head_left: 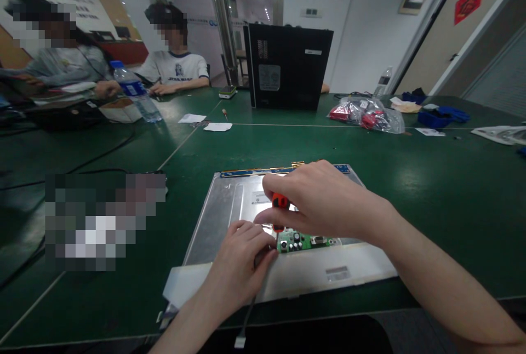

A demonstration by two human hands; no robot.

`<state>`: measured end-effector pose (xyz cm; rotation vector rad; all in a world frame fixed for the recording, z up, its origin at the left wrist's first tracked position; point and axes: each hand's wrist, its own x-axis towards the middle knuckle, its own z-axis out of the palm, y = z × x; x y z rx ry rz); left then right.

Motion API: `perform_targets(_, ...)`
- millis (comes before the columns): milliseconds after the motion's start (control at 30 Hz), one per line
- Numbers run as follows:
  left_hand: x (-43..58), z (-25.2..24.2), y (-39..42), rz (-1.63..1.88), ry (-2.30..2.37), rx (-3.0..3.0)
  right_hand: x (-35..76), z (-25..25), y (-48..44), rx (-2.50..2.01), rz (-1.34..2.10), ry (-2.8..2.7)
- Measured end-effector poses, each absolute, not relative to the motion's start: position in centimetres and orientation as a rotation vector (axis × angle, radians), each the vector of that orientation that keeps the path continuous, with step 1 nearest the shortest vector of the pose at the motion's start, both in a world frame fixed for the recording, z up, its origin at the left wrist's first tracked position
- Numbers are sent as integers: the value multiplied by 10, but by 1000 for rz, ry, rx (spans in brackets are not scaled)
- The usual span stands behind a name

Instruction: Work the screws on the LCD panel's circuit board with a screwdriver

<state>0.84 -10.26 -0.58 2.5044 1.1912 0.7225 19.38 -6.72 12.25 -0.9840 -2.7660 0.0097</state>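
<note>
A flat metal display panel [222, 206] lies on the table with a green circuit board [304, 241] on its lower half. My right hand [324, 195] is closed around a red and black screwdriver [280, 201], held upright with its shaft pointing down at the board's left end. Close to that shaft, my left hand [246, 255] rests on the panel, its thumb and fingers pinched together at the board's left edge. What lies between them is hidden. From beneath this hand a dark cable [249, 313] hangs toward me, ending in a white connector [240, 341]. A blue board strip [246, 173] runs along the panel's far edge.
A black computer case [287, 69] stands across the green table [411, 178]. Right of it lie a plastic bag with red items [365, 115] and blue gloves [439, 117]. A water bottle [137, 93], papers [217, 126] and black cables [102, 151] are leftward. Two people sit opposite.
</note>
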Motion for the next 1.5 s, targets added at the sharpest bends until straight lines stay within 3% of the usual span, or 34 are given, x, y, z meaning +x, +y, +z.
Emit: perform_targets(1500,8,-6,-101,709,1184,2518,194,126,-70,-981,171,-2754)
